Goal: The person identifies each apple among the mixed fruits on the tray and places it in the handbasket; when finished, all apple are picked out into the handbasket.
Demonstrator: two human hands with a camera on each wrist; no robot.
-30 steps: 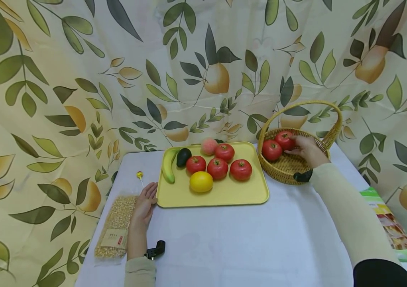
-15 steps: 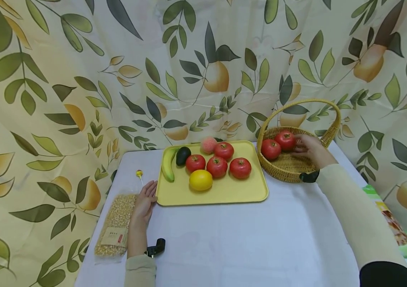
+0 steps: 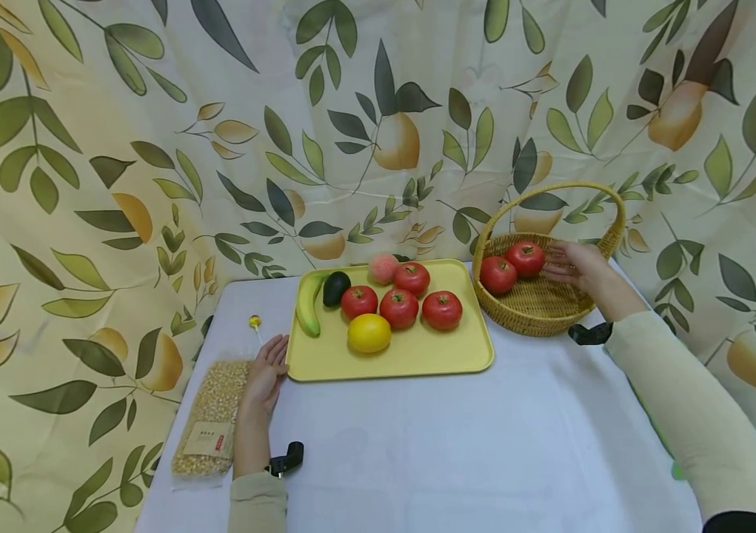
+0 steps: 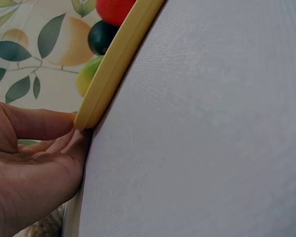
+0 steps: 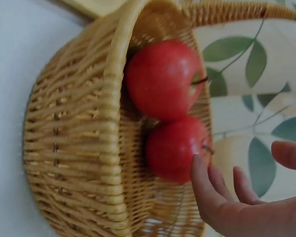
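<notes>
My right hand [image 3: 580,270] hovers over the right side of the wicker basket [image 3: 531,322], its fingers loosely bent with nothing between them. Two red apples [image 5: 163,79] sit side by side in the basket; in the right wrist view, the fingertips overlap the nearer apple [image 5: 175,150]. My left hand [image 3: 266,374] rests at the left front corner of the yellow tray [image 3: 444,363], thumb and fingers against its rim. On the tray lie several red apples [image 3: 443,310], a yellow lemon [image 3: 369,333], a banana [image 3: 307,311], a dark green avocado [image 3: 335,289] and a pink peach [image 3: 383,267].
A clear bag of corn kernels [image 3: 211,414] lies beside the left forearm, with a yellow lollipop [image 3: 255,323] beyond it. The basket's tall handle [image 3: 551,186] arches over its opening. A green bag is mostly hidden behind the right sleeve [image 3: 691,407]. A patterned curtain hangs behind.
My right hand has let go of the apple in the basket and drawn back to the right, fingers loosening. My left hand stays at the tray's corner.
</notes>
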